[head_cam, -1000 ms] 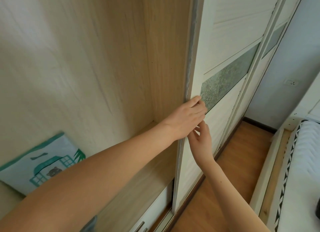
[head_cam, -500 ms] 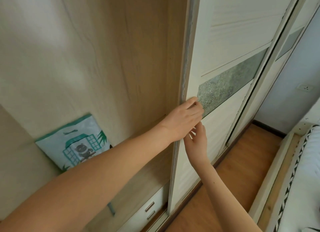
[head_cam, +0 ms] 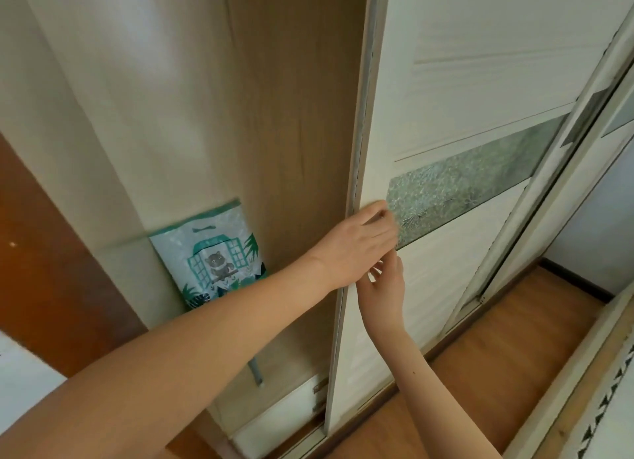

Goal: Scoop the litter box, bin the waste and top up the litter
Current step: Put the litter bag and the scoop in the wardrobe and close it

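Observation:
A bag of cat litter [head_cam: 212,252], white and teal with a cat drawn on it, stands upright inside the open wardrobe against its back panel. My left hand [head_cam: 356,242] reaches across the edge of the white sliding door [head_cam: 446,81], and its straight fingers press on the door face beside the patterned glass strip. My right hand [head_cam: 384,287] is just below it, fingers pointing up and touching the same door. Its fingertips are partly hidden behind the left hand. No litter box, scoop or bin is in view.
White drawers [head_cam: 274,424] sit at the bottom of the wardrobe, with a short grey rod [head_cam: 255,373] above them. A brown panel [head_cam: 51,270] stands at the left. A wood floor [head_cam: 497,355] runs between the wardrobe and a bed frame [head_cam: 583,373] on the right.
Both hands have stayed on the door edge. The view has swung left, so the whole litter bag and the brown panel now show.

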Motion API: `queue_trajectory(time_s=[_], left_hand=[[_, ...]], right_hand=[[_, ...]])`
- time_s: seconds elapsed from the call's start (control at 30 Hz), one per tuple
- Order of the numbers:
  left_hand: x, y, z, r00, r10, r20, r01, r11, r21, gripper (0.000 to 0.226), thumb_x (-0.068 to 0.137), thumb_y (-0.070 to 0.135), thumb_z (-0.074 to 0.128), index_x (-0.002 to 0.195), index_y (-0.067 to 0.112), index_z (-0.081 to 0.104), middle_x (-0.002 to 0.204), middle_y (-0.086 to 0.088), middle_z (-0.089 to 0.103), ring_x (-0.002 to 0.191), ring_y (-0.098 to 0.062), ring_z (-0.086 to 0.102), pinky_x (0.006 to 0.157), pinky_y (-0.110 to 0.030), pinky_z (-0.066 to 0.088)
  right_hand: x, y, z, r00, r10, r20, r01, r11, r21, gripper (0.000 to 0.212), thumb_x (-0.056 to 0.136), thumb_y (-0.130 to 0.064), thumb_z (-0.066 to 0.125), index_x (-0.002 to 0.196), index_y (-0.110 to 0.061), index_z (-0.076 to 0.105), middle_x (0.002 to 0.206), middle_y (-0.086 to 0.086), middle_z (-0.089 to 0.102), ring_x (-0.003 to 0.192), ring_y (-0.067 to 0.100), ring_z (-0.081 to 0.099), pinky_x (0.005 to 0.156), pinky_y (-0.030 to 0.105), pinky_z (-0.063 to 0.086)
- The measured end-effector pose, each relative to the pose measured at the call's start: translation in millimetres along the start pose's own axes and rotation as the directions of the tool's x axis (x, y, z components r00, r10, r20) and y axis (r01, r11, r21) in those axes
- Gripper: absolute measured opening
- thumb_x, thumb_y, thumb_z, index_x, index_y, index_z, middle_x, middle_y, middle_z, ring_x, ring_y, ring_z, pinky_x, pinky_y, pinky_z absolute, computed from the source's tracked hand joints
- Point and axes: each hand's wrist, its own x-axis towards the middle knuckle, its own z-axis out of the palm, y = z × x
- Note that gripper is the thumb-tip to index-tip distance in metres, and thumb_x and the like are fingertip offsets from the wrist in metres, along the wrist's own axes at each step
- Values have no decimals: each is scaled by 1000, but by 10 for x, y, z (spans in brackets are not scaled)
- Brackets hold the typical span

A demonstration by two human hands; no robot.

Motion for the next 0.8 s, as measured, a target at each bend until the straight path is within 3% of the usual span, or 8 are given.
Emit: queue_trajectory(time_s=[0.13, 0.4, 0.57, 0.7, 0.8], left_hand=[[-298, -27, -141, 999, -9, 48, 9, 1000, 11, 35, 91, 15, 33, 120, 5, 49, 123, -11, 52, 123, -30, 41, 113, -46, 20], [-823, -94, -415, 990, -44, 131, 43, 999, 13, 35, 91, 18, 37, 122, 7, 49, 126, -10, 52, 125, -29, 40, 114, -47, 18], [-1125, -131, -598, 978, -31, 205, 23, 999, 38, 36, 90, 17, 35, 122, 7, 48, 126, -10, 51, 125, -29, 39, 115, -48, 16], [-1321, -179, -736, 973, -28, 231, 20, 999, 39, 51, 85, 7, 15, 122, 8, 50, 124, -8, 53, 122, -28, 43, 114, -46, 20], [-1444, -210, -766, 969, -11, 246, 4, 1000, 29, 43, 85, 9, 24, 118, 8, 53, 119, -7, 55, 118, -27, 45, 113, -44, 22]], right_hand=[[-232, -130, 160, 1000, 6, 19, -6, 1000, 9, 28, 89, -13, 59, 109, -26, 45, 102, 1, 51, 91, 12, 55, 81, 37, 51], [-646, -377, 395, 996, -43, 77, 40, 999, 35, 40, 91, -17, 60, 112, -42, 38, 108, -5, 51, 97, 7, 54, 83, 29, 50], [-856, -458, 517, 991, -45, 125, 37, 997, 64, 36, 91, -18, 63, 114, -37, 43, 109, -6, 52, 100, 7, 56, 86, 32, 52], [-975, -527, 610, 986, -46, 160, 33, 996, 80, 34, 88, -20, 67, 110, -37, 47, 106, -9, 56, 97, 6, 57, 85, 34, 54], [-1062, -588, 675, 981, -56, 184, 40, 995, 87, 34, 87, -20, 68, 105, -39, 48, 103, -9, 58, 94, 7, 59, 83, 36, 54]])
